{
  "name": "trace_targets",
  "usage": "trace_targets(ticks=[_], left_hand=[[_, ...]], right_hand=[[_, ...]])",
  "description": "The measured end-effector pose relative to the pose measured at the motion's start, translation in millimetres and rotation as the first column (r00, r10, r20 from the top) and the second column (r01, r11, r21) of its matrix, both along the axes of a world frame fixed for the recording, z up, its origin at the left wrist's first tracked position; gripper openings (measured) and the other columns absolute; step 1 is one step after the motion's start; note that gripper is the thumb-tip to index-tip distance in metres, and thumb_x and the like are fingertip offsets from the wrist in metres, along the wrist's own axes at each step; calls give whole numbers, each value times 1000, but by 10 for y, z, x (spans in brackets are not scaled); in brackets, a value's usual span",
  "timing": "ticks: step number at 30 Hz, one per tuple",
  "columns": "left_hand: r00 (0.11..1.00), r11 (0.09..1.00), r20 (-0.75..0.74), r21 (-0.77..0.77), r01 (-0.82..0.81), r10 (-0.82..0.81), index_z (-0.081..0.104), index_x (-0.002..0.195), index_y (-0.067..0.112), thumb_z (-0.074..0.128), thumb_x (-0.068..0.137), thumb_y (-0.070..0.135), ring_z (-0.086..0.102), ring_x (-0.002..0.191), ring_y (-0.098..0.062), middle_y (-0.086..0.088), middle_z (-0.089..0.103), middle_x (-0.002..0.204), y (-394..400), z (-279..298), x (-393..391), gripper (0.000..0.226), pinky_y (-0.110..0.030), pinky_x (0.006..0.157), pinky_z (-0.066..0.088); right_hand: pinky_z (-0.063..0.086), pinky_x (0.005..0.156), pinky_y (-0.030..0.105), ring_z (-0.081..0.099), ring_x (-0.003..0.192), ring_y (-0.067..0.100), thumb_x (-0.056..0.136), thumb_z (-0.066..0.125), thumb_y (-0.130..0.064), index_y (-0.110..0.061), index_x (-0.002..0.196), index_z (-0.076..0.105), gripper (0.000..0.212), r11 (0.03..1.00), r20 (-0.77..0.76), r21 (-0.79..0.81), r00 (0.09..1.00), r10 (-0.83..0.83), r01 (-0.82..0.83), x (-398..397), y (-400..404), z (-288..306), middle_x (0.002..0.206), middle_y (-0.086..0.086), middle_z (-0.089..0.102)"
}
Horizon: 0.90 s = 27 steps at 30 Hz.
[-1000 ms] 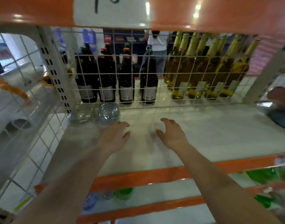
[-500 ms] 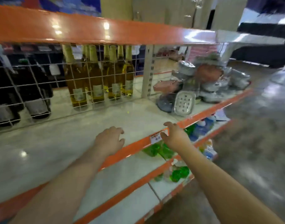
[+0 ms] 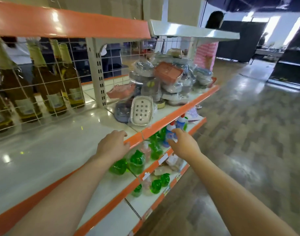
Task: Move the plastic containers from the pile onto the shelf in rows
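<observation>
A pile of plastic-wrapped containers (image 3: 169, 82), grey, white and pink, lies on the right section of the white shelf (image 3: 43, 150). A white soap-dish-like container (image 3: 142, 110) leans at the pile's front, beside a grey one (image 3: 122, 111). My left hand (image 3: 112, 146) hovers over the shelf's orange front edge, fingers loosely curled, holding nothing. In front of the shelf edge and short of the pile, my right hand (image 3: 184, 144) reaches forward, fingers relaxed and empty.
Yellow glass bottles (image 3: 48, 79) stand behind a white wire grid (image 3: 18, 92) at the shelf's back left. Green and blue bottles (image 3: 137, 160) fill the lower shelves. An upright post (image 3: 96, 72) divides the shelf sections. The aisle floor (image 3: 247, 142) runs on the right.
My view has swung right, from the dark bottles to the container pile. Both hands have moved right along the shelf toward the pile, still empty.
</observation>
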<state>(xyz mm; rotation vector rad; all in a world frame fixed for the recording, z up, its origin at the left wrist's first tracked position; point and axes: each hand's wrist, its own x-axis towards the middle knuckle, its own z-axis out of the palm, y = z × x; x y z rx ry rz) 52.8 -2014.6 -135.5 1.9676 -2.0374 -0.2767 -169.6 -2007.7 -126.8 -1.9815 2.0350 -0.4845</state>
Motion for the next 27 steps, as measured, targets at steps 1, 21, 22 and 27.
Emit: trace_targets(ticks=[1, 21, 22, 27], left_hand=[[1000, 1000, 1, -12, 1, -1, 49, 133, 18, 49, 95, 32, 50, 120, -23, -6, 50, 133, -92, -1, -41, 41, -36, 95, 44], [943, 956, -333, -276, -95, -3, 55, 126, 13, 53, 95, 25, 48, 99, -12, -2, 55, 124, -1890, 582, -356, 33, -26, 88, 37], [946, 958, -324, -272, -97, 3, 54, 127, 14, 52, 95, 26, 48, 100, -11, -1, 55, 125, -1954, 608, -395, 34, -27, 93, 35], [981, 961, -168, -238, -138, 99, 50, 132, 20, 51, 95, 32, 52, 111, -21, -2, 55, 125, -2281, 680, -604, 38, -38, 87, 33]], right_hand=[[43, 74, 32, 54, 108, 28, 97, 47, -28, -10, 129, 45, 38, 1000, 6, 1, 1000, -4, 4, -20, -88, -8, 125, 12, 53], [20, 114, 38, 21, 140, 31, 89, 63, -36, -9, 149, 16, 81, 960, 313, -234, 947, -75, 154, -329, -1949, 333, 152, 16, 20], [20, 114, 37, 22, 140, 30, 88, 64, -37, -9, 150, 14, 84, 961, 325, -231, 943, -71, 152, -362, -2031, 349, 152, 15, 21], [21, 113, 34, 21, 142, 26, 86, 66, -38, -8, 150, 10, 90, 962, 348, -253, 937, -10, 104, -565, -2414, 427, 154, 12, 18]])
